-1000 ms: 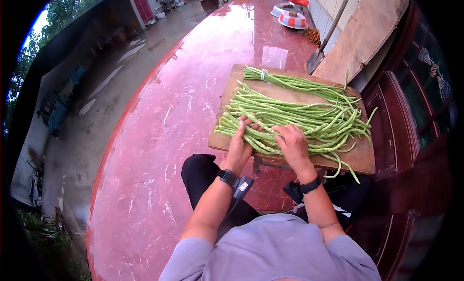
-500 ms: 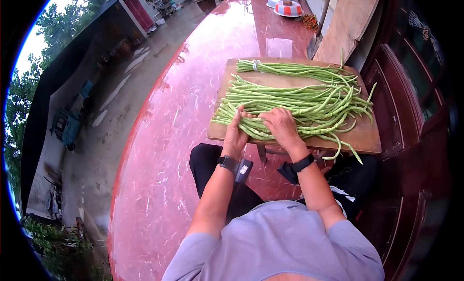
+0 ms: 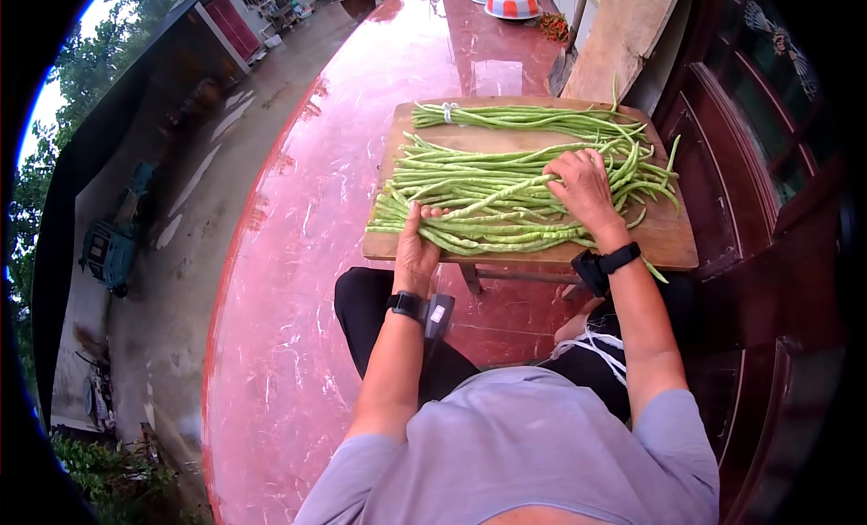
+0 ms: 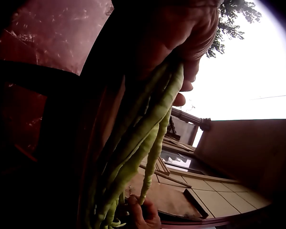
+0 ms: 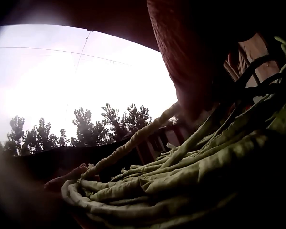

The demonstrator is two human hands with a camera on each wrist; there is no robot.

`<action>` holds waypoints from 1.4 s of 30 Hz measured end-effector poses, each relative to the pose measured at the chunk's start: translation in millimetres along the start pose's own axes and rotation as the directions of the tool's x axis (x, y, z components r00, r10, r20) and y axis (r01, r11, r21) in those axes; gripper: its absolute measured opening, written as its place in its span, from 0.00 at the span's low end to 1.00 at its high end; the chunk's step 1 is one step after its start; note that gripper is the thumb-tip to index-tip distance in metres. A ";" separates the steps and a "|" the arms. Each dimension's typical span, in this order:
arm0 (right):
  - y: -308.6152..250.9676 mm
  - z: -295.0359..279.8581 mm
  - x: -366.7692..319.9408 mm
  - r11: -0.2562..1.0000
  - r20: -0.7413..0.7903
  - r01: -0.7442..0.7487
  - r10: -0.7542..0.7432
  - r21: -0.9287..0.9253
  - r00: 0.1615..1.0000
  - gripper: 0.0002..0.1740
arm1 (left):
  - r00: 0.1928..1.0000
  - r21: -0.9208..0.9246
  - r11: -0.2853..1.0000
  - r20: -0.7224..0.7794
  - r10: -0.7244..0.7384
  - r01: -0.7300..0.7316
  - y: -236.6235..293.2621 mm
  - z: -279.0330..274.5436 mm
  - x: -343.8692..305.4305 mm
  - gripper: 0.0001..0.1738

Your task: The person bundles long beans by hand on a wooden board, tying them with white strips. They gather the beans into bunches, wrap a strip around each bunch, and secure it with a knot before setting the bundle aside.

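Note:
Long green beans point(image 3: 506, 232) lie in a loose pile across a wooden board point(image 3: 677, 241). The left hand point(image 3: 417, 252) grips several beans near their ends at the board's left front; in the left wrist view beans point(image 4: 152, 117) run out of the left hand point(image 4: 181, 38). Above the pile, the right hand point(image 3: 585, 186) pinches one bean point(image 3: 506, 193), which slants up from the left hand. In the right wrist view that bean point(image 5: 133, 142) rises to the right hand point(image 5: 186, 71). A bundle of beans point(image 3: 533, 119) tied with a white band lies along the board's far edge.
The board rests on a stool-like stand point(image 3: 515, 275) on red, glossy flooring point(image 3: 298, 344). Beyond are a red-and-white basin point(image 3: 513, 5), red peppers point(image 3: 554, 27) and leaning planks point(image 3: 623, 42). A dark red door point(image 3: 722, 182) stands at the right.
The right hand has moved right and away from the left hand, lifting one bean's length off the pile. The left hand keeps its grip. The head view has shifted.

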State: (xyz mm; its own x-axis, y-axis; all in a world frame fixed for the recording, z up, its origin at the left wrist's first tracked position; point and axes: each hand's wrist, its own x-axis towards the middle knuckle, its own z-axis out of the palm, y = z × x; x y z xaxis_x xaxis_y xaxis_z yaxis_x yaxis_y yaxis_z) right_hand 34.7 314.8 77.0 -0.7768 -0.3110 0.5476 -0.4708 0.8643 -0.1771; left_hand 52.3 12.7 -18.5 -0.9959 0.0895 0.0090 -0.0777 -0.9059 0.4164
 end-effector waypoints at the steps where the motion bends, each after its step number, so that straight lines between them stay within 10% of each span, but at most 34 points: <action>1: -3.1 -5.7 4.3 0.998 -0.063 0.017 -0.014 0.059 0.998 0.10 | 1.000 -0.027 0.999 -0.003 0.025 -0.025 -0.6 0.3 -1.8 0.09; 8: -48.7 -45.0 28.7 0.964 -0.181 0.179 -0.144 0.198 0.973 0.14 | 0.999 -0.073 0.997 0.047 -0.019 0.022 2.1 1.3 -2.7 0.09; 16: -39.7 -120.8 46.2 0.905 -0.122 0.321 -0.365 -0.279 0.923 0.09 | 0.998 -0.070 0.996 0.025 0.052 -0.050 0.0 -0.2 -2.1 0.10; 25: 85.1 -98.8 -28.0 0.871 0.278 0.251 -0.139 -0.422 0.950 0.14 | 0.982 -0.077 0.995 -0.183 0.048 -0.063 4.7 29.9 -13.9 0.10; 32: 104.3 -73.7 -31.8 0.867 0.218 0.056 0.062 -0.495 0.974 0.15 | 0.990 -0.186 0.976 0.060 0.130 -0.117 -4.4 -0.5 -2.7 0.10; 37: -8.1 -42.0 23.1 0.991 0.211 0.116 -0.100 -0.061 0.972 0.14 | 0.988 -0.163 0.985 0.129 0.084 -0.062 -7.0 -16.8 3.3 0.10; 42: -73.8 27.9 50.7 0.968 0.228 0.220 -0.243 0.123 0.943 0.18 | 0.970 -0.071 0.995 -0.237 0.058 -0.077 0.0 25.7 -11.8 0.09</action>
State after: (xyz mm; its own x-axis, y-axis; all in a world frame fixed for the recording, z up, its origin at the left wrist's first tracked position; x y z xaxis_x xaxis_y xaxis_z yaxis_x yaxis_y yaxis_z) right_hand 18.4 224.2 95.0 -0.7131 -0.5938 0.3725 -0.6780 0.7193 -0.1514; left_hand 65.2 22.3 4.7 -0.9810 -0.0640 -0.1830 -0.0039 -0.9371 0.3489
